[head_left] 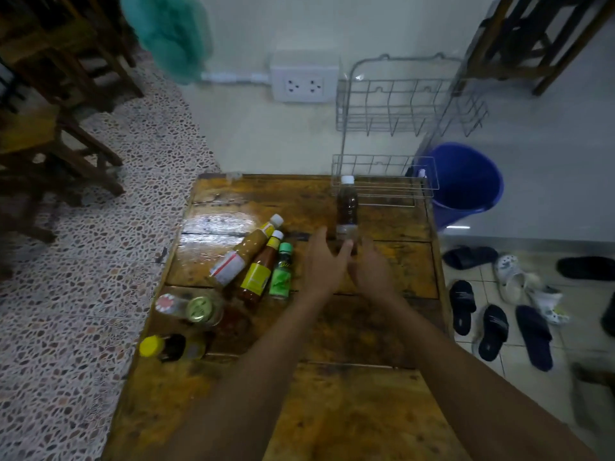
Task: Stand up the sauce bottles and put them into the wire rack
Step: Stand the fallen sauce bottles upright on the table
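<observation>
Brown bottle (347, 207) stood upright before wire rack (386, 181) at table (366, 410) far-right corner; left hand (324, 261), right hand (371, 267) relaxed, ungripping, at base.

You are viewing a dim, soft picture lit from overhead, with a slight green cast. Glare sits in 1 bright patch on the wet-looking wooden table (216, 224) near its far left edge. Your left hand (324, 261) and right hand (369, 267) are motion-blurred, as is the green cloth (169, 31) at top. Wide-angle distortion bends the wire rack (399, 104) and the wall lines toward the edges. The chairs (56, 78) at left fall into deep shadow
</observation>
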